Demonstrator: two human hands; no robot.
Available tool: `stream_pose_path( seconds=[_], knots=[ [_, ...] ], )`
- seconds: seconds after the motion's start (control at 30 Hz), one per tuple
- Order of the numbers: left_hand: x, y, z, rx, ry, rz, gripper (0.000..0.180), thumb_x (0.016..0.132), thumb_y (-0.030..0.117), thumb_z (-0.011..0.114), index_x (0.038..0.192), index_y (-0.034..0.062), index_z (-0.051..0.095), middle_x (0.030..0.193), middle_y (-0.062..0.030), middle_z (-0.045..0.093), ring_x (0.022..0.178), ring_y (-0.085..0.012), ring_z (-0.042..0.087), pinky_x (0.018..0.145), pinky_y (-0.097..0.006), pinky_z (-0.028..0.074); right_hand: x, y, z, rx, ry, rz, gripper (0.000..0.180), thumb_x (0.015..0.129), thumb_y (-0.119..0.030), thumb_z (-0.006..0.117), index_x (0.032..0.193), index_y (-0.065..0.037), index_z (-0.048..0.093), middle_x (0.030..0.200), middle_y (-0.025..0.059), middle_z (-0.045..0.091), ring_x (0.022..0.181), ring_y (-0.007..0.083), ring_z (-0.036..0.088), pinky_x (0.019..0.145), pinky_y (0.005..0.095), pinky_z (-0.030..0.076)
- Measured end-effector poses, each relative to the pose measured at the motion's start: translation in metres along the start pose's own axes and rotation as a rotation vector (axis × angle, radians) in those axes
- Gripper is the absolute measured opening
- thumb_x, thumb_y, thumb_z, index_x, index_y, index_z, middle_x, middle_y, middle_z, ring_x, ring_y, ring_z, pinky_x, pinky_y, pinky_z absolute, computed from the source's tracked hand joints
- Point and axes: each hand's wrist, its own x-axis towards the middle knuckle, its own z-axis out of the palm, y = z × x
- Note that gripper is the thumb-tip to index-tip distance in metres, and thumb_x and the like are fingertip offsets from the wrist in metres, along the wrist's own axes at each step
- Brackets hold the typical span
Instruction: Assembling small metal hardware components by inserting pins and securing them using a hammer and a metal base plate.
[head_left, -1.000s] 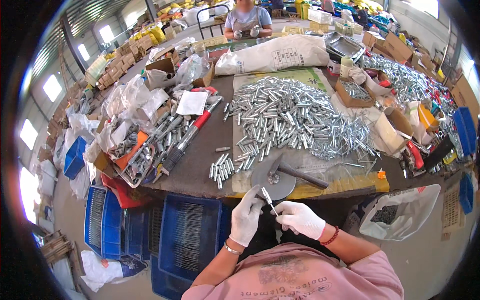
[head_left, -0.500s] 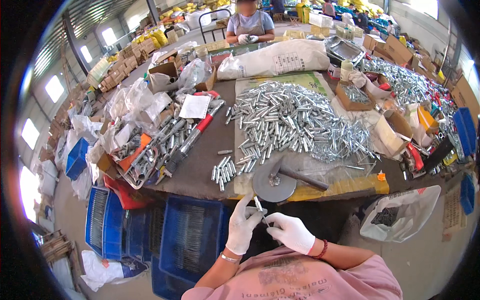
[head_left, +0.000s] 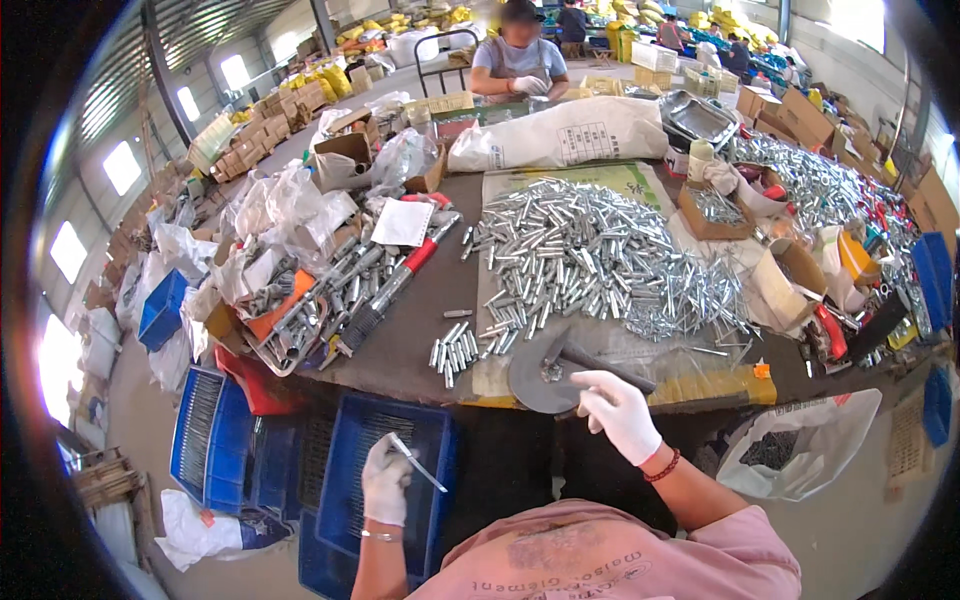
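Note:
My left hand [head_left: 385, 488], in a white glove, is closed on a slim metal pin with a thicker silver sleeve [head_left: 400, 444] at its upper end. It is over a blue bin [head_left: 432, 425] with long thin metal pins inside. My right hand [head_left: 617, 418], also gloved, is at the table's front edge, thumb and forefinger apart, with nothing visible in it. Its fingertips are beside the handle of a hammer [head_left: 615, 370]; whether they touch is unclear. The hammer lies on a round grey metal disc [head_left: 535, 390]. Behind lies a big heap of silver metal sleeves [head_left: 560, 260].
Thin nails [head_left: 690, 310] lie right of the heap. A small group of sleeves [head_left: 455, 352] lies left of the disc. Tools and plastic bags [head_left: 290, 215] crowd the left side. A white sack [head_left: 800, 455] hangs open at lower right. Across the table sits a co-worker [head_left: 520, 65].
My hands have parted. The left moved down and left over the blue bin, carrying the pin with its sleeve; the right let go and moved up towards the hammer.

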Motion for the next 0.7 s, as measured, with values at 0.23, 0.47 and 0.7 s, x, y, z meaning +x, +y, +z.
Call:
stream_pose_path(
  seconds=[0.23,0.47,0.7],
  knots=[
    [0.005,-0.022,-0.142,0.999,0.372,-0.035,0.011,0.089,0.010,0.072,0.085,0.0042,0.064,0.068,-0.0087,0.062,0.062,-0.0216,0.065,0.057,-0.043,0.050,0.020,0.003,-0.005,-0.365,0.111,-0.365,0.019,0.094,0.003,0.069,0.111,0.000,0.079,0.109,0.0136,0.080,0.095,0.0216,0.076,0.088,0.0329,0.059],
    [-0.021,-0.036,-0.191,0.394,0.512,-0.289,0.007,0.098,0.006,0.065,0.103,0.0095,0.069,0.087,-0.0017,0.069,0.073,-0.0103,0.066,0.060,-0.024,0.050,0.040,0.020,-0.018,-0.578,0.192,-0.404,0.025,0.099,0.003,0.062,0.117,0.002,0.079,0.090,0.0067,0.076,0.068,0.0095,0.064,0.063,0.0251,0.051],
    [-0.005,-0.106,-0.222,0.616,0.503,-0.476,0.024,0.098,0.003,0.068,0.122,0.0034,0.072,0.094,-0.0078,0.072,0.077,-0.0185,0.073,0.065,-0.035,0.061,0.035,0.030,-0.015,-0.502,0.182,-0.353,0.025,0.103,0.001,0.061,0.121,0.001,0.078,0.084,0.0024,0.070,0.063,0.0048,0.050,0.058,0.0221,0.040]
  ],
)
